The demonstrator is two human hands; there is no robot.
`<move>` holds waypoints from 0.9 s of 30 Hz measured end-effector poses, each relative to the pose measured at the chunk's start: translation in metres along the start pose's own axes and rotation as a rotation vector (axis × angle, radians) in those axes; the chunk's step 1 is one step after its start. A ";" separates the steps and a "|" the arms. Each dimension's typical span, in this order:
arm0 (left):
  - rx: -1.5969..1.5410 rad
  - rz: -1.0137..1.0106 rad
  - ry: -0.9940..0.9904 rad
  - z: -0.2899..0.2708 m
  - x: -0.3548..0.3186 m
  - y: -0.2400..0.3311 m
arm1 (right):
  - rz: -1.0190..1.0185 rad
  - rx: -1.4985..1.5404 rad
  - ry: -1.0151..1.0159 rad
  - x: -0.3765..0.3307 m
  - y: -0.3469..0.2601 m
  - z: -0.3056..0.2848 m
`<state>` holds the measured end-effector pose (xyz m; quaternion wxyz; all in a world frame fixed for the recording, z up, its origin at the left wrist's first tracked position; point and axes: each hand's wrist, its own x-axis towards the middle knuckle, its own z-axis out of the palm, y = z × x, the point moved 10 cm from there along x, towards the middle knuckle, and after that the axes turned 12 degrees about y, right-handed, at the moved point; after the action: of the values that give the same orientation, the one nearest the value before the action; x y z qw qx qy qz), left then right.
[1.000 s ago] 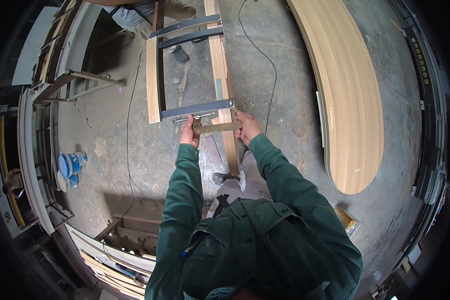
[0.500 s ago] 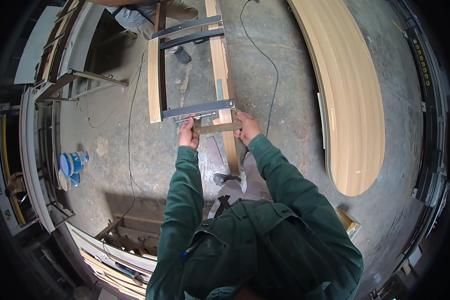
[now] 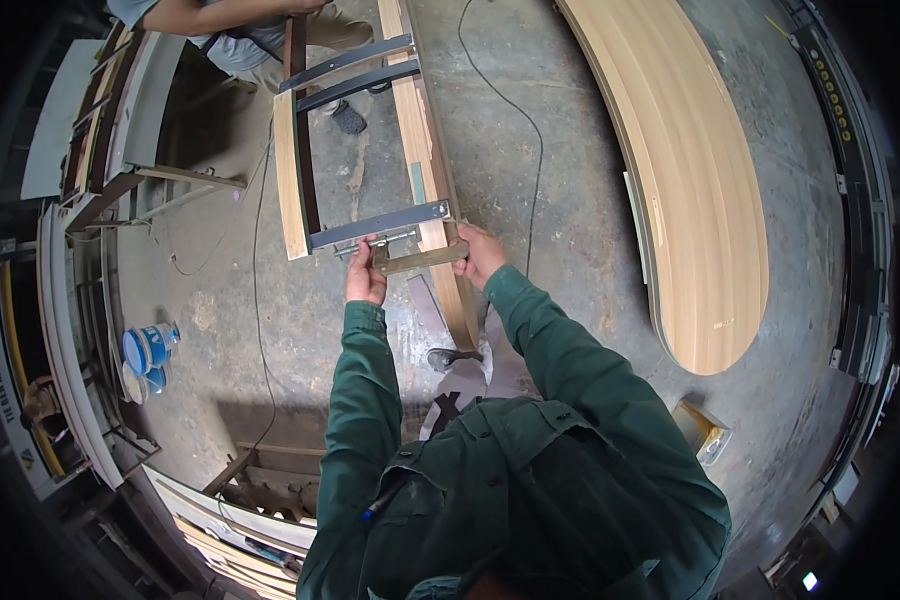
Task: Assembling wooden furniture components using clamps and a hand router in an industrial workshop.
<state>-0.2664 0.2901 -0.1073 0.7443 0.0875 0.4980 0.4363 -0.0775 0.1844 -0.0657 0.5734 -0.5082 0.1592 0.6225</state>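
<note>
A metal C-clamp [image 3: 422,261] with a threaded screw [image 3: 402,238] lies across in front of me, just on the near side of a dark crossbar [image 3: 380,222]. My left hand [image 3: 367,274] grips its left end, fingers by the screw. Its right end is held by my right hand [image 3: 483,254], beside the long wooden beam [image 3: 425,130]. The clamp passes over this beam; whether it is tight on anything I cannot tell. The crossbar joins the long beam to a shorter wooden rail [image 3: 291,185] on the left. Two more dark crossbars [image 3: 360,83] span them farther away.
Another person [image 3: 245,45] is at the frame's far end. A long round-ended wooden panel [image 3: 705,220] lies to the right. Cables [image 3: 537,170] run along the concrete floor. Blue buckets [image 3: 146,350] stand at left, near a metal rack [image 3: 80,330]. A loose board [image 3: 427,305] lies by my foot.
My view has turned slightly, so the frame appears shifted left. Both hands keep hold of the clamp. More of the other person's arms shows at the top.
</note>
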 end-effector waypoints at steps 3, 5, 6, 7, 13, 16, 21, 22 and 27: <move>0.017 0.007 -0.008 0.000 0.002 0.002 | -0.033 -0.014 0.011 0.000 -0.002 -0.001; 0.024 0.006 -0.005 -0.001 0.004 0.002 | -0.041 -0.009 0.003 0.001 -0.003 -0.001; 0.031 0.003 -0.004 0.000 0.005 0.001 | -0.040 -0.011 0.002 0.001 -0.003 -0.001; 0.030 0.004 -0.003 -0.001 0.005 0.002 | -0.042 -0.005 0.002 0.002 -0.002 -0.001; 0.022 0.004 0.041 -0.007 0.008 0.002 | -0.042 -0.011 0.021 0.000 -0.002 -0.001; 0.027 -0.001 0.037 -0.006 0.009 0.000 | -0.043 -0.013 0.021 0.000 -0.004 -0.004; 0.023 -0.016 0.066 -0.013 0.003 0.001 | -0.037 -0.030 0.006 -0.001 -0.002 -0.004; 0.015 -0.006 0.078 -0.020 -0.002 0.004 | -0.049 -0.035 -0.028 -0.004 0.000 -0.002; 0.010 -0.074 -0.047 -0.030 -0.071 -0.023 | -0.156 -0.219 -0.042 -0.065 0.007 -0.022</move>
<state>-0.2867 0.2142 -0.0877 0.7709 0.0831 0.4854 0.4040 -0.0853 0.1288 -0.0248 0.5642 -0.5655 0.0383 0.6003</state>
